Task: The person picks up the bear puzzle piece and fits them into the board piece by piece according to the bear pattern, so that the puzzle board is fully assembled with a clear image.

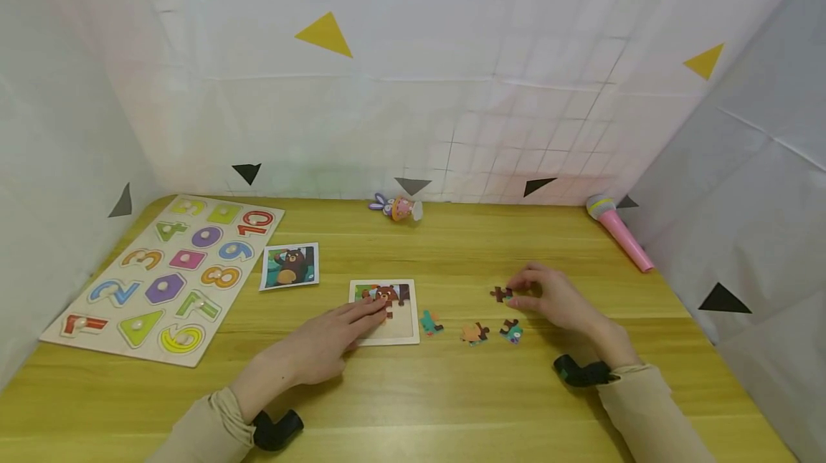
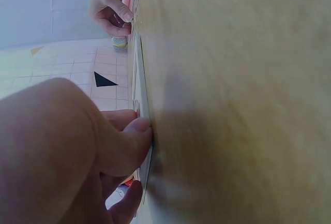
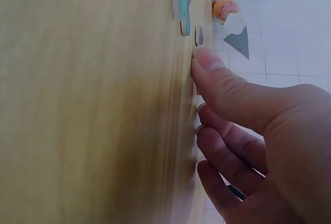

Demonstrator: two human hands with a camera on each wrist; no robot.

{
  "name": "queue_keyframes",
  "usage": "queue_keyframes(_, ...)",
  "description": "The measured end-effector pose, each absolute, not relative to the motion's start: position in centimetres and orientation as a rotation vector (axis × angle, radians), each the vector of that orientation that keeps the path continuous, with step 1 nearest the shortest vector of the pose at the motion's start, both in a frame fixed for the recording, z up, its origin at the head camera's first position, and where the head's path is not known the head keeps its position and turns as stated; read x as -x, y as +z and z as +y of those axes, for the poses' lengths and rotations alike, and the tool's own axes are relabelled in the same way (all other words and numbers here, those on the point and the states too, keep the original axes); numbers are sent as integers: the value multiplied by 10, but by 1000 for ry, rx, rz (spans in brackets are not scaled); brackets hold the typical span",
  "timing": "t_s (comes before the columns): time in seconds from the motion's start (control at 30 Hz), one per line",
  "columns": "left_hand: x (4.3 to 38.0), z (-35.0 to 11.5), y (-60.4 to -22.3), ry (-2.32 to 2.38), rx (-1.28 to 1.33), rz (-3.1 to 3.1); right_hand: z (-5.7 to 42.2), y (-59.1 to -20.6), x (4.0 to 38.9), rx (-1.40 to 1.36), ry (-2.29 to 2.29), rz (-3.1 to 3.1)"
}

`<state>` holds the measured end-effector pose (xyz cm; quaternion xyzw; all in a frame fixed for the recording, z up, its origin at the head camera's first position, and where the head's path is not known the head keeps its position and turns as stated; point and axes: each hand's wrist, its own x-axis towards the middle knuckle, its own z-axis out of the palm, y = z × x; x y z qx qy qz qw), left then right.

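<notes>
A small framed puzzle board [image 1: 403,330] lies on the wood table, its upper part filled with a bear picture and its lower part bare. My left hand [image 1: 329,341] rests on it with the fingers stretched over the picture; in the left wrist view the thumb [image 2: 137,138] lies along the board's edge. To the right, my right hand [image 1: 555,298] pinches a dark brown puzzle piece [image 1: 499,294] at its right side, low over the table. Between the hands lie loose pieces: a teal one [image 1: 429,322], an orange-brown one [image 1: 475,334] and a teal-brown one [image 1: 513,332].
A bear picture card [image 1: 290,267] lies behind the left hand. Farther left is a wooden number-and-shape board [image 1: 155,284]. A small rabbit-eared toy [image 1: 398,208] lies at the back, and a pink toy microphone [image 1: 621,234] at the back right. White cloth walls [image 1: 400,119] enclose the table.
</notes>
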<state>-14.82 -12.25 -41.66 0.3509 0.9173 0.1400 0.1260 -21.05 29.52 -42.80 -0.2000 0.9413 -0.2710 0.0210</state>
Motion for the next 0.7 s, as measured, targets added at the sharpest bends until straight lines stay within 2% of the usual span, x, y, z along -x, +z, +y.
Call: queue_keyframes(0.7,148,-123,-415,420,-1006,2664,292,-424,210,644,-885,2905)
